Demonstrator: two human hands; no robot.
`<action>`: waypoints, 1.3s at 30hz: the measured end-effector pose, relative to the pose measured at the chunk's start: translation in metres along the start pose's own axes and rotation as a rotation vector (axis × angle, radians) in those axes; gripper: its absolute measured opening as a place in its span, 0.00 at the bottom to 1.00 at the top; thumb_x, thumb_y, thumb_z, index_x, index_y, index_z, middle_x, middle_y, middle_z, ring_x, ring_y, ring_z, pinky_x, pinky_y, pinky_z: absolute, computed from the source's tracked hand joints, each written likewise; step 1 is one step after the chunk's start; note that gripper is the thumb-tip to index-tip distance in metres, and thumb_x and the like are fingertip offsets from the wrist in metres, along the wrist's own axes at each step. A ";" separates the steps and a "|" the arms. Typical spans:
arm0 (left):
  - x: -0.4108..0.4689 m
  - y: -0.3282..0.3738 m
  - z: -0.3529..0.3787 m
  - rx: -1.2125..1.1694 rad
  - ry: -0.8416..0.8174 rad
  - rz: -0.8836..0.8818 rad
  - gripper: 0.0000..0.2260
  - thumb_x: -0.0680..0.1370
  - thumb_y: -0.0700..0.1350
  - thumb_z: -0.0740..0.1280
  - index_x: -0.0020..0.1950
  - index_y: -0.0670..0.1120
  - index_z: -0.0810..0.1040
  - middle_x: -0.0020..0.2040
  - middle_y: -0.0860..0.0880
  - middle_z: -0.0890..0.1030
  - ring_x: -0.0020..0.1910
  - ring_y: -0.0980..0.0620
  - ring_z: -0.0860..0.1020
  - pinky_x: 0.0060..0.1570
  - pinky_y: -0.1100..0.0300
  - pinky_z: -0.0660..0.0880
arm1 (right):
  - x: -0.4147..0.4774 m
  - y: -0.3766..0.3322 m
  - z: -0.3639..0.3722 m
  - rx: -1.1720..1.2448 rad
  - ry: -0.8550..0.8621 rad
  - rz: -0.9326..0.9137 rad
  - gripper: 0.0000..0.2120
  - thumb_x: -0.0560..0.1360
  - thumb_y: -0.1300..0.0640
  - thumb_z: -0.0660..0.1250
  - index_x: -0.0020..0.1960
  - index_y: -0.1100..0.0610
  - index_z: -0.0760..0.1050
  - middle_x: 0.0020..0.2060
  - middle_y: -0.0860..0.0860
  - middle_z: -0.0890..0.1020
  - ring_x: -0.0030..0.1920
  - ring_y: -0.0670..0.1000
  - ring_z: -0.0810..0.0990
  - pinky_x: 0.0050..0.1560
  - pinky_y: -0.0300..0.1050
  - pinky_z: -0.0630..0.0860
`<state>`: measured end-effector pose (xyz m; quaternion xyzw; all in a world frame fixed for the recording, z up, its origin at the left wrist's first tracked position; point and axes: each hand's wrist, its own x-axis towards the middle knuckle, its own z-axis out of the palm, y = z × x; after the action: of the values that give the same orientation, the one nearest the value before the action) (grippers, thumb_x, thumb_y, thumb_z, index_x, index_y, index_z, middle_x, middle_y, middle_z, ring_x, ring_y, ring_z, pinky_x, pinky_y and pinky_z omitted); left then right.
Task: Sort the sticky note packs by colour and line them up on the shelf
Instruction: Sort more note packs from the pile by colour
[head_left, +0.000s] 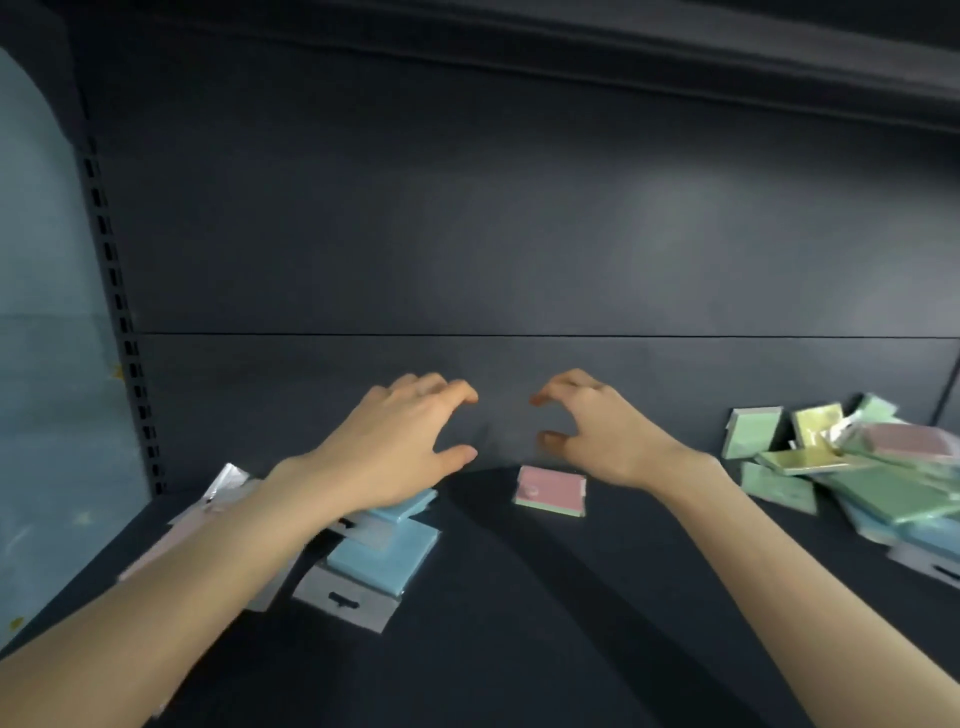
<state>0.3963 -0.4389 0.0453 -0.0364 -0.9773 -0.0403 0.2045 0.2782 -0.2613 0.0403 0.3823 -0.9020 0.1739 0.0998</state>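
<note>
Both my hands hover over the dark shelf (519, 597), fingers loosely curved and holding nothing. My left hand (400, 436) is above blue sticky note packs (384, 558) that lie overlapping at the left. Under my left forearm lie pale pink packs (171, 540), partly hidden. A single pink pack (551, 491) lies flat just below and left of my right hand (597, 426). A mixed heap of green, yellow, pink and blue packs (872, 467) sits at the right.
The shelf's dark back panel (467, 234) rises behind my hands. A slotted upright (124, 322) and a pale side panel (47, 312) close the left end. Another shelf's underside (675, 47) hangs overhead.
</note>
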 end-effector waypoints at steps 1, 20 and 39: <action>0.002 0.014 0.001 0.001 0.001 0.008 0.23 0.78 0.56 0.61 0.72 0.53 0.61 0.69 0.54 0.67 0.68 0.53 0.64 0.66 0.55 0.62 | -0.010 0.010 -0.006 -0.003 0.013 0.008 0.21 0.75 0.54 0.66 0.67 0.54 0.69 0.67 0.50 0.66 0.66 0.55 0.69 0.66 0.53 0.68; 0.069 0.257 0.068 -0.008 0.000 0.063 0.24 0.78 0.57 0.60 0.72 0.53 0.60 0.66 0.54 0.69 0.64 0.52 0.66 0.65 0.55 0.62 | -0.170 0.227 -0.099 -0.112 0.012 0.148 0.22 0.75 0.51 0.65 0.68 0.54 0.67 0.65 0.50 0.68 0.65 0.54 0.70 0.61 0.51 0.70; 0.235 0.312 0.179 -0.124 -0.191 0.079 0.23 0.78 0.57 0.61 0.70 0.52 0.64 0.68 0.54 0.69 0.66 0.52 0.66 0.63 0.55 0.65 | -0.091 0.411 -0.086 -0.043 -0.156 0.215 0.23 0.75 0.51 0.67 0.68 0.54 0.68 0.65 0.52 0.68 0.66 0.54 0.68 0.64 0.47 0.67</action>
<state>0.1378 -0.0989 -0.0035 -0.0913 -0.9858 -0.0890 0.1094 0.0472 0.0977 -0.0069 0.2934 -0.9464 0.1339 0.0185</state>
